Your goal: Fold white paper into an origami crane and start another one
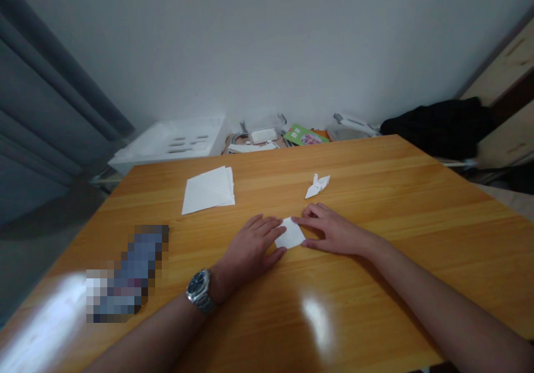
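A small white square of paper (291,234) lies on the wooden table between my two hands, turned partly cornerwise. My left hand (251,246), with a metal watch (200,290) at its wrist, rests flat with its fingertips and thumb on the paper's left side. From the right, my right hand (327,229) touches the paper's top and lower right corners with index finger and thumb held apart; its other fingers are curled. Just beyond my right hand sits a folded white paper crane (317,186).
A stack of white paper sheets (209,190) lies at the table's far left. Nearer on the left is a blurred-out dark oblong object (136,273). Behind the table (367,312) stand a white foam tray (179,139), a green booklet (302,135) and black cloth (438,125).
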The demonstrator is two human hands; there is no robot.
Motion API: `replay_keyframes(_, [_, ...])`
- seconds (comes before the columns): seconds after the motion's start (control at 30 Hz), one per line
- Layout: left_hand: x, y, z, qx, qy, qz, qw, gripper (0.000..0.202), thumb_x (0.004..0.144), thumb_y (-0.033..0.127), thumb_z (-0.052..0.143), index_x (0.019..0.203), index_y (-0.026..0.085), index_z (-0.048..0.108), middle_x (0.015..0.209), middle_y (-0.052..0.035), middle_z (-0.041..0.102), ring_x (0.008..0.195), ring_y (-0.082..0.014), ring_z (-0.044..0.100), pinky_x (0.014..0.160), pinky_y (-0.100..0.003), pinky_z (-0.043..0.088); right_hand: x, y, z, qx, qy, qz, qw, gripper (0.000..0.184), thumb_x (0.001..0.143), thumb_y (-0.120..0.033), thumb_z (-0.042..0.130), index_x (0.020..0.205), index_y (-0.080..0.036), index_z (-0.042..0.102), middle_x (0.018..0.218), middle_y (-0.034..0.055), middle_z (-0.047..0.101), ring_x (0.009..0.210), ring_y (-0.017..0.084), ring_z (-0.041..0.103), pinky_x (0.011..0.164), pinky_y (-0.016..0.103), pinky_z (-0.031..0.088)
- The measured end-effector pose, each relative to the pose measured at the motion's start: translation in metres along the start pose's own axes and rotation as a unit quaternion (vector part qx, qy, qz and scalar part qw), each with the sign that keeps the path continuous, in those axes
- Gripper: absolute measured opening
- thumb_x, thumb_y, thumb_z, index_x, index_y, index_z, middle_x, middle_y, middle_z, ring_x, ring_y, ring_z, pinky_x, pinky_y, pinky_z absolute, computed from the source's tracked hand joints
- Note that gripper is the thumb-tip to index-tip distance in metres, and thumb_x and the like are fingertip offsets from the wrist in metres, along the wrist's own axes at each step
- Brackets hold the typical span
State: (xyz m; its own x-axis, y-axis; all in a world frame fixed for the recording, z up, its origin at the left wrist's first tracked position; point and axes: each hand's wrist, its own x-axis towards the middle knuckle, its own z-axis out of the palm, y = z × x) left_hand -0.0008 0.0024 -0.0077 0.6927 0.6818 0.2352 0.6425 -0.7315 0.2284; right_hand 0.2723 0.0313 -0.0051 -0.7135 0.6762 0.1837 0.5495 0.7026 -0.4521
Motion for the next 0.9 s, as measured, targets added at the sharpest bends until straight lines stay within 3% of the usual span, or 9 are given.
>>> replay_keyframes(0.23, [0.002,-0.001,-0.001,-0.017,0.018,0.009,1.0,0.036,0.095,0.031,0.056,0.13,0.021,0.061,0.136,-0.008,0.062,0.126,-0.0248,0.056,0.115,-0.047,0.037,-0.001,0.0,0.0,0.021,0.018,-0.013,1.0,0.051,0.088,-0.042,0.071,0.134,-0.024,0.061,0.11,0.0101,0.059,0.102,0.025,0.056,0.092,0.042,0.049])
replay_keyframes(0.6, [0.003,-0.003,-0.001,-0.04,0.031,0.013,0.999,0.034,0.095,0.024,0.053,0.128,0.02,0.061,0.132,-0.0081,0.065,0.123,-0.0235,0.058,0.113,-0.046,0.039,0.005,0.003,0.014,0.038,0.098,-0.058,0.993,0.022,0.092,-0.016,0.064,0.112,-0.023,0.07,0.117,0.0098,0.067,0.109,0.023,0.061,0.096,0.04,0.05])
replay_keyframes(0.9, [0.003,0.0,-0.007,-0.051,0.025,0.0,0.998,0.047,0.095,0.039,0.059,0.138,0.022,0.051,0.136,-0.0101,0.061,0.127,-0.0258,0.055,0.115,-0.049,0.036,0.009,-0.001,0.015,0.036,0.105,-0.028,0.993,0.013,0.096,-0.023,0.06,0.104,-0.022,0.071,0.108,0.0072,0.073,0.103,0.021,0.064,0.093,0.038,0.051])
